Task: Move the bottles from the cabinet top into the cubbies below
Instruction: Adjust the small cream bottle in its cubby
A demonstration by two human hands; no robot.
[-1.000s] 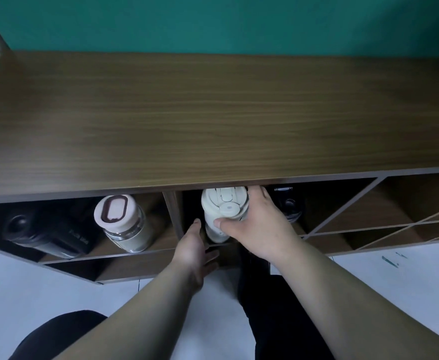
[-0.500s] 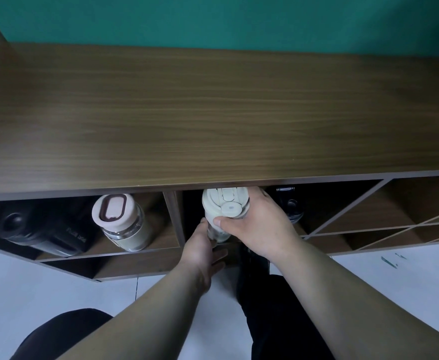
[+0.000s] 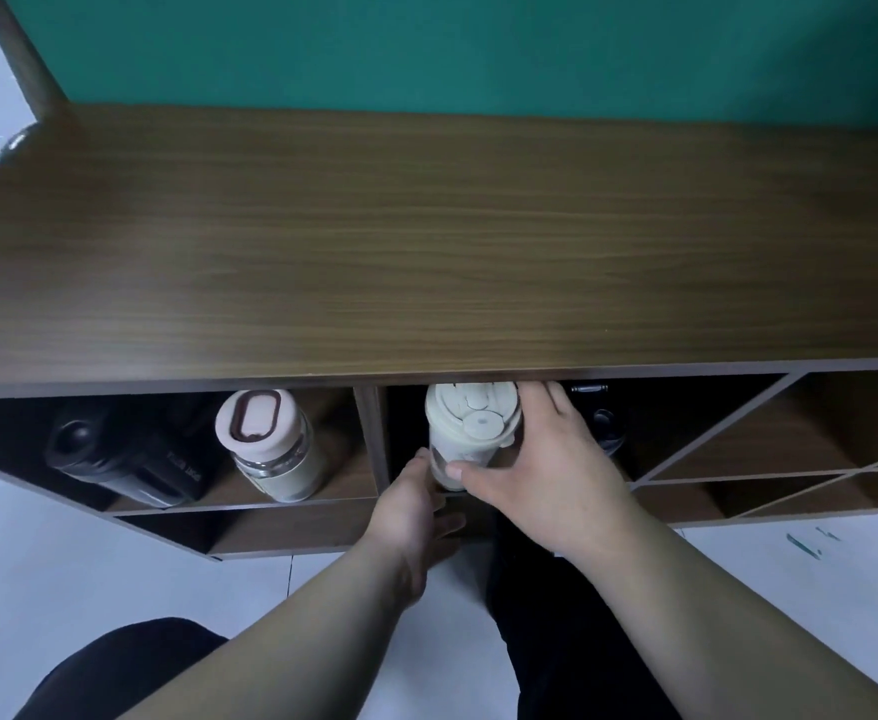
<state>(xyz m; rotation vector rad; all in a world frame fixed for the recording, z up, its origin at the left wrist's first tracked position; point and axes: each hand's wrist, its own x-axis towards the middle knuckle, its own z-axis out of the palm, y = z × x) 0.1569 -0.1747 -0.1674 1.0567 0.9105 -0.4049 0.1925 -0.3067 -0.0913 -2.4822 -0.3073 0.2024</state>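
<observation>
Cream bottle (image 3: 470,433) | right hand (image 3: 540,470) grip shifted lower | left hand (image 3: 416,506) touching

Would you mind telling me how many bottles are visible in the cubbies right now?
4. A black bottle and a pink-lidded bottle share the left cubby; a cream bottle, gripped by the right hand, and a dark bottle are in the middle cubby. Others may be hidden under the top.

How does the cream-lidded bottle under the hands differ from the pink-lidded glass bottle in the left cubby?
The cream-lidded pale bottle is gripped by the right hand, with the left hand at its base; the pink-lidded clear glass bottle stands untouched. The first is in the middle cubby, the second in the left cubby beside a black bottle. Their lids differ: round button versus oval inset. Both stand upright.
</observation>
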